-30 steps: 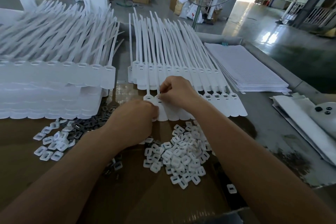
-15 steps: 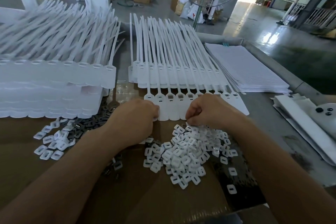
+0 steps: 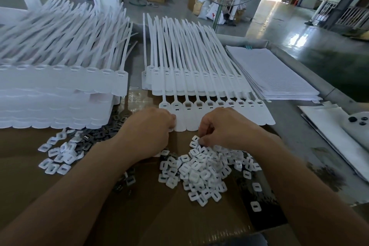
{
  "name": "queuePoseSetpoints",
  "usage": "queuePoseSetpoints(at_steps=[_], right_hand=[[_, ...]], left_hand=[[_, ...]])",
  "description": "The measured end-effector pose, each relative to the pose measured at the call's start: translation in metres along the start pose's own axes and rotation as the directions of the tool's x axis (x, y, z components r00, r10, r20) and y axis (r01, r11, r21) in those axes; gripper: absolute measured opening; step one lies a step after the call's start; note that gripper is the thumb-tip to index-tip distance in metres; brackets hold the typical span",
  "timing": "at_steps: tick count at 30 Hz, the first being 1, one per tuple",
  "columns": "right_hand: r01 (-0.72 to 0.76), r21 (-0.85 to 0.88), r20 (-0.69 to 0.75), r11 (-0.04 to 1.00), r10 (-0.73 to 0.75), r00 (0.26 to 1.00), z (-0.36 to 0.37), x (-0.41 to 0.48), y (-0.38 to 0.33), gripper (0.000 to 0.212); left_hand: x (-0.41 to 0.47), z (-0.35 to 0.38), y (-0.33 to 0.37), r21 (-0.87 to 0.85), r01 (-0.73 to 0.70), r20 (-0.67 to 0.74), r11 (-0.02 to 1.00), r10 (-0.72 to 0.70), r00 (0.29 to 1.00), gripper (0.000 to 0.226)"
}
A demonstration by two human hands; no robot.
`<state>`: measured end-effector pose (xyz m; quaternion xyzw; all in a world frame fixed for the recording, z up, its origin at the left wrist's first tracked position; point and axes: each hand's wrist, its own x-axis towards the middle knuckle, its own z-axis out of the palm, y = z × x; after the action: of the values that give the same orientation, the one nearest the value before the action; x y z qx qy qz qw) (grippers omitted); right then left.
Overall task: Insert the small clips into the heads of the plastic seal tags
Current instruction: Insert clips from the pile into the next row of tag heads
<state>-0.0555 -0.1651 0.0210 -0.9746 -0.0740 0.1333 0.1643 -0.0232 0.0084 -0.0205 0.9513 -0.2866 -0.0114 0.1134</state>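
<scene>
Bare hands form the left grip point(image 3: 148, 132) and right grip point(image 3: 225, 128); both forearms point(image 3: 79, 185) bare to the frame's edge.

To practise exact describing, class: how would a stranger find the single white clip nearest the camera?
On the cardboard, find the big heap of white clips at the right hand. Move right and nearer, onto the dark strip: the clip lies alone there, below another stray, touching nothing.

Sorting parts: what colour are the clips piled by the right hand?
White clips, clearest in the head view.
</scene>
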Motion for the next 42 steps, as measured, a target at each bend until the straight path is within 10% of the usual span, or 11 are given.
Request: queuePoseSetpoints(at_steps=[23, 42], right_hand=[[0.091, 0.412, -0.364, 0.907, 0.072, 0.929, -0.005, 0.04, 0.011, 0.006], [0.048, 0.23, -0.332, 0.972, 0.032, 0.943, 0.009, 0.065, 0.012, 0.018]], left_hand=[[0.0, 0.002, 0.002, 0.008, -0.009, 0.008, 1.0, 0.009, 1.0, 0.042], [0.0, -0.001, 0.006, 0.029, 0.023, 0.031, 0.999, -0.024, 0.999, 0.046]])
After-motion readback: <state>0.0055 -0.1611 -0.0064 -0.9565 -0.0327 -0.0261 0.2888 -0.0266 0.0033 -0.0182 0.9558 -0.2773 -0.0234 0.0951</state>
